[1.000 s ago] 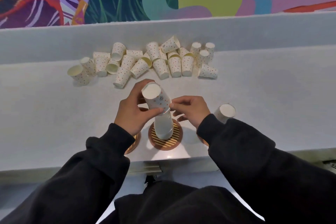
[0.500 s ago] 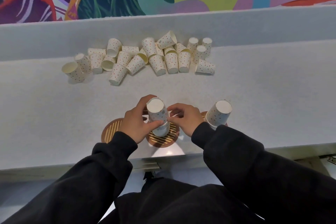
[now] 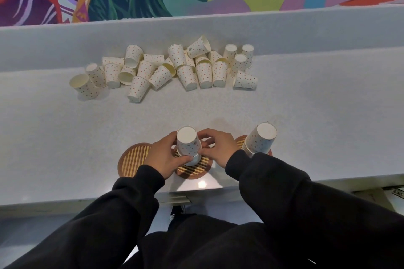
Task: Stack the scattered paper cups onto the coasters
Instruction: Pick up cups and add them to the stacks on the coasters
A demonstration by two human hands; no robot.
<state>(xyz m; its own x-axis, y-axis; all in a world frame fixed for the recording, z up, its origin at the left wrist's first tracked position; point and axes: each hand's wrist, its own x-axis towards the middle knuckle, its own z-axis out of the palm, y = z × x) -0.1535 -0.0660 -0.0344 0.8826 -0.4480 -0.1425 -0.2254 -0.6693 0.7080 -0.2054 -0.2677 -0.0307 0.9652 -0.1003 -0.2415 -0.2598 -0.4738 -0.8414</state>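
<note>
A: Any txt, brand or nos. legible?
B: None. Only 2 tiny dark round marks, poss. logos. One's on the side of the tilted white paper cup with coloured dots (image 3: 197, 47) atop the far pile. Other's on the upside-down white dotted paper cup (image 3: 188, 142) gripped btw. left hand (image 3: 162, 156) & right hand (image 3: 218, 148).
A: Can't make out letters in them?
B: No, too small & blurred.

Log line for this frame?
left hand, right hand: hold middle stack on middle coaster | right stack: on right coaster | left coaster: no cup | scattered cups: behind
</note>
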